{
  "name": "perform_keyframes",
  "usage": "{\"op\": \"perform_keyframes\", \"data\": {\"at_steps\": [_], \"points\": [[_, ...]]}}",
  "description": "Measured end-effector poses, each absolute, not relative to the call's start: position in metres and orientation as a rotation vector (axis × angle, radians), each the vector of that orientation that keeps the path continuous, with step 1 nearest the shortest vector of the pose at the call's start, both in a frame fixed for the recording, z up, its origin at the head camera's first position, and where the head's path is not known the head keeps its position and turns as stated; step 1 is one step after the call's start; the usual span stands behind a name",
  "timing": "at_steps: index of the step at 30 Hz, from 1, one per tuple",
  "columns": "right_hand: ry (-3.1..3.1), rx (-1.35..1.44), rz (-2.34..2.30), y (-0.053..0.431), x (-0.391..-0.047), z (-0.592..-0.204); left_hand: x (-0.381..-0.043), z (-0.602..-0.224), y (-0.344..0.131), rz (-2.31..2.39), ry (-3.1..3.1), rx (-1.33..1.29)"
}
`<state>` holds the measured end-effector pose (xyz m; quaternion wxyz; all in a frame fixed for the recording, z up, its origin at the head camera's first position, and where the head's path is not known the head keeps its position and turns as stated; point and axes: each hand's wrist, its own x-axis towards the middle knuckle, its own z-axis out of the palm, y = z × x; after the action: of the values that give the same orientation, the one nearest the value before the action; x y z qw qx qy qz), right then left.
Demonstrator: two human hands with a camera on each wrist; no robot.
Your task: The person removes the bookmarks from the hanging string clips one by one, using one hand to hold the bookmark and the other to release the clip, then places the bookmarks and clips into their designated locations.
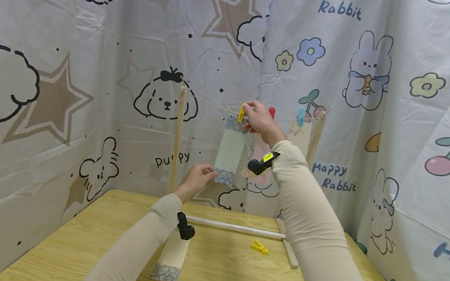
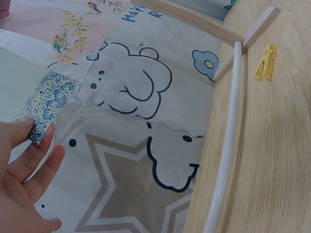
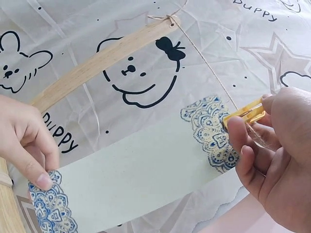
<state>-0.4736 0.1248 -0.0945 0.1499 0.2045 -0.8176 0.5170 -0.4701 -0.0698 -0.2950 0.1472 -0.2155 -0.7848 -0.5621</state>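
A pale green card (image 1: 230, 152) with blue lace-patterned ends hangs lengthwise at a twine line (image 1: 210, 103). My right hand (image 1: 262, 120) pinches a yellow clothespin (image 3: 245, 114) between thumb and fingers, and the clothespin's tip sits over the card's upper patterned end, right at the twine. Lower down, my left hand (image 1: 196, 180) pinches the card's bottom corner between thumb and forefinger; its other fingers are spread in the left wrist view. Beyond the right hand, a pink card (image 1: 261, 152) hangs under a red clothespin (image 1: 271, 112), partly hidden by the right wrist.
Two wooden posts (image 1: 177, 141) hold the twine, with a white rod (image 1: 234, 226) low between them. A blue clothespin (image 1: 301, 115) holds a cream card (image 1: 301, 134). On the table (image 1: 223, 268) lie another yellow clothespin (image 1: 259, 247) and a lace-ended card (image 1: 172, 257), partly under the left forearm.
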Motion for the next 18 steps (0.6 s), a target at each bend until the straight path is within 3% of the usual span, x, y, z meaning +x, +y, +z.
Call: {"op": "perform_keyframes", "data": {"at_steps": [18], "points": [[-2.322, 0.587, 1.572, 0.1284, -0.4717, -0.0931, -0.4691, -0.2921, -0.0756, -1.608, -2.266, -0.621]]}}
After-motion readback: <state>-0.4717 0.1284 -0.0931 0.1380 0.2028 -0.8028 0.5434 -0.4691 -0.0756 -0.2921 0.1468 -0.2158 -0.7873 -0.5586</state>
